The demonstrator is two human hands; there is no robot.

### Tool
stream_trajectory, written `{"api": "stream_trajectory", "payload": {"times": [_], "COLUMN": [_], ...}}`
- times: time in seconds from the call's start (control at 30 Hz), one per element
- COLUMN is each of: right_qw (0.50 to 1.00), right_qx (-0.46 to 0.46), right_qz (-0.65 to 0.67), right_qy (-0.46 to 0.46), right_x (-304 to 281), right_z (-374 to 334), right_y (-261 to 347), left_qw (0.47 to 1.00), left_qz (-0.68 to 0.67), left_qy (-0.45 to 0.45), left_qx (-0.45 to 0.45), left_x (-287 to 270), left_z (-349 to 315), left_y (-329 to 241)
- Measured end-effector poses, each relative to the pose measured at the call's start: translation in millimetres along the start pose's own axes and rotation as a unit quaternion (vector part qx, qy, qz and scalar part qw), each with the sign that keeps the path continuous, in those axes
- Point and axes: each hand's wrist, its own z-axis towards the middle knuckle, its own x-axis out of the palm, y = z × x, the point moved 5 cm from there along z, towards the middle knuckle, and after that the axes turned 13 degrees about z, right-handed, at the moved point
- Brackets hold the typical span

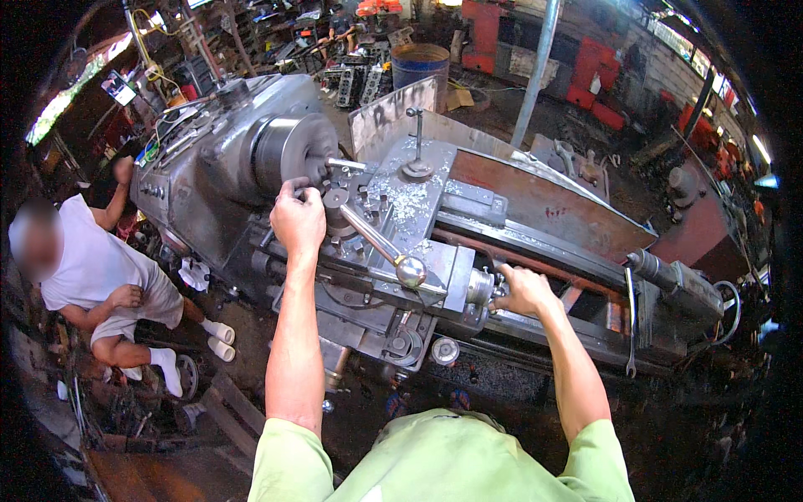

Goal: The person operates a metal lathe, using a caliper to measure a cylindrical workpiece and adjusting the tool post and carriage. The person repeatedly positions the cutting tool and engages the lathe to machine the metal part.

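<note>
A large grey lathe (209, 142) stands before me. My left hand (298, 219) is raised between the round chuck (284, 151) and the tool post (336, 199), its fingers curled; what they hold, if anything, is hidden. A shiny metal bar (346, 165) juts from the chuck area, just beyond that hand. From the tool post a lever (372, 234) slopes down to a ball end. Farther right, my right hand (525, 293) grips the small hand crank (498, 289) beside the silver dial collar (479, 287). Bright metal chips (410, 197) lie scattered over the carriage.
An upright rod on a round base (416, 169) stands on the carriage. To the right are the tailstock (669, 280) and a long wrench (631, 322). At the left, a person (117, 259) reaches one hand toward the headstock. Behind stand a drum (418, 67) and a metal pole (537, 75).
</note>
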Motion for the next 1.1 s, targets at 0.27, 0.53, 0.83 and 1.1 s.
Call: {"api": "stream_trajectory", "payload": {"times": [0.27, 0.53, 0.83, 1.1], "right_qw": [0.935, 0.986, 0.951, 0.985], "right_qx": [-0.114, -0.135, -0.115, -0.073], "right_qz": [-0.076, 0.089, -0.047, -0.036], "right_qy": [-0.328, -0.052, -0.282, -0.153], "right_x": [63, 1, 48, -14], "right_z": [-75, 0, -60, -23], "right_y": [17, -8, 35, -6], "left_qw": [0.999, 0.999, 0.998, 0.998], "left_qz": [0.004, 0.011, 0.009, 0.012], "left_qy": [-0.027, -0.03, -0.043, -0.046], "left_qx": [0.028, 0.028, 0.036, 0.051], "left_x": [2, -1, 1, 1], "left_z": [1, -3, -3, -4], "left_y": [0, -2, -1, -3]}}
